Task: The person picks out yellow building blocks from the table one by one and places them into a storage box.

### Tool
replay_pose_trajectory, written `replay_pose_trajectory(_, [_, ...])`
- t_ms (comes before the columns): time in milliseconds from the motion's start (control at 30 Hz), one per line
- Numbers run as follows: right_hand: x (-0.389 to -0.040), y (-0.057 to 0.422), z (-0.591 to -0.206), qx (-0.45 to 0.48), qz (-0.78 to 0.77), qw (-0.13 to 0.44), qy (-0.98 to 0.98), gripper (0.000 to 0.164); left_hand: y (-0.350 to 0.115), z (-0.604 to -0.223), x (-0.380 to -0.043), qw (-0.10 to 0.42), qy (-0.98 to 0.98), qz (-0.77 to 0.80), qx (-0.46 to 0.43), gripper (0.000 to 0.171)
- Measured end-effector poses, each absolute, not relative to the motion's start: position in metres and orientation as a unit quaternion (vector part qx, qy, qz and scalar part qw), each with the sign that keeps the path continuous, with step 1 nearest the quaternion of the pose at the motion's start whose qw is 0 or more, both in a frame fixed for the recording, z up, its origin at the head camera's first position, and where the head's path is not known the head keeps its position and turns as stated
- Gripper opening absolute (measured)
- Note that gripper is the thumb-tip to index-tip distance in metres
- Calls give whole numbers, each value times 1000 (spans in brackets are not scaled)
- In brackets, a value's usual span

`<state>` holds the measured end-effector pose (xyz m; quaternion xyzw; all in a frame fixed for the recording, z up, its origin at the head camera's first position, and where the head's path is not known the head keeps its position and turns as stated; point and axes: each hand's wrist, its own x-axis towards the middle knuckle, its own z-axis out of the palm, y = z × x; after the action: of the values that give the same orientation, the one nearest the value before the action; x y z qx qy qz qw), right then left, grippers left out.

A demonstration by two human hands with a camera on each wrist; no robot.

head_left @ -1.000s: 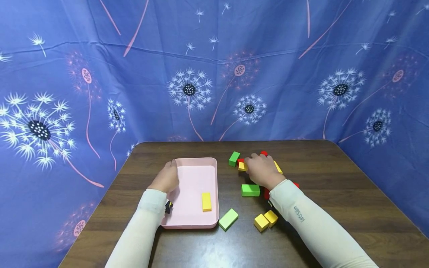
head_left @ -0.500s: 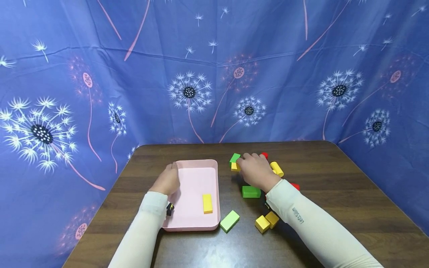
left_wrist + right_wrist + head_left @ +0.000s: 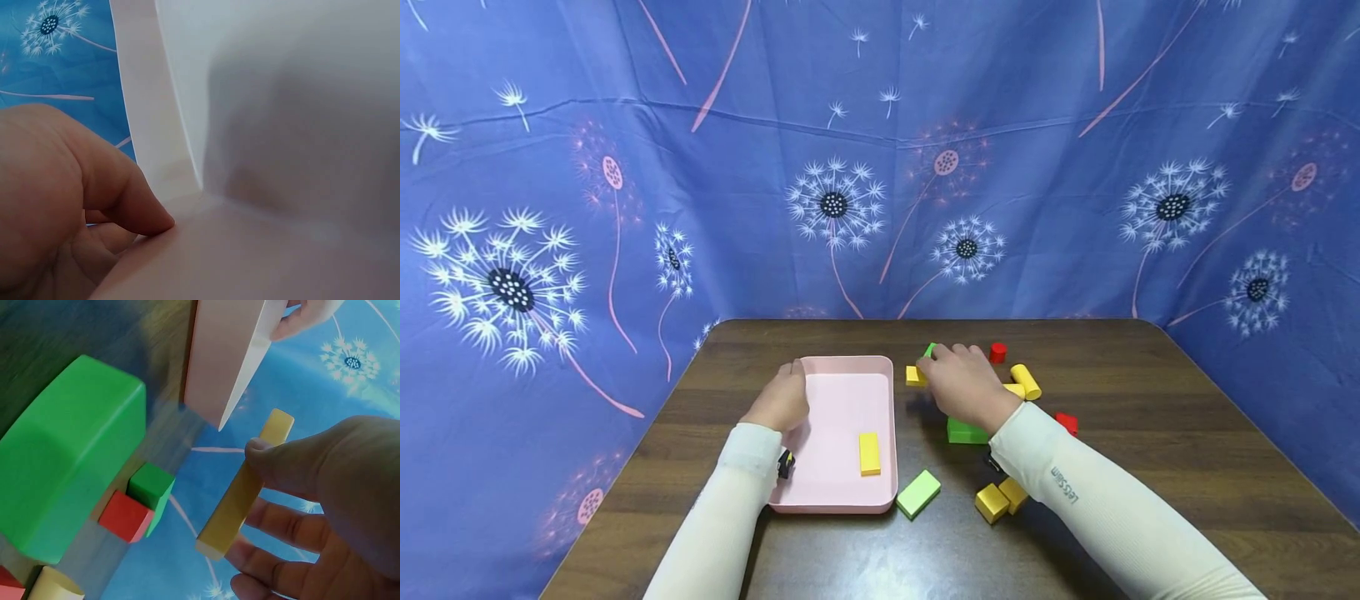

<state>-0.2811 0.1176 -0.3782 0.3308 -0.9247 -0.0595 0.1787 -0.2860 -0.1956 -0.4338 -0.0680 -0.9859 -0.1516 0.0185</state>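
A yellow rectangular block is pinched between the thumb and fingers of my right hand, raised above the table just right of the pink tray. In the head view only the left end of that block shows; the hand covers the rest. My left hand grips the tray's left wall, its thumb on the inner side in the left wrist view. Another yellow block lies flat inside the tray, toward its right side.
Right of the tray lie a light green block, two yellow cubes, a green block, yellow cylinders, a red cylinder and a red block. A red cube touches a small green block.
My right hand has moved left with the yellow block, away from the yellow cylinders and toward the tray. The left hand stays on the tray's wall. The head view has shifted slightly.
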Motion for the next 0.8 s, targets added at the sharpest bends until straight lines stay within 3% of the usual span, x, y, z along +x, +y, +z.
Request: replay_pose_trajectory(800, [-268,84,-380,367,-78,171,-911,31,-196,-434,-287,25,-987,-143,-71,63])
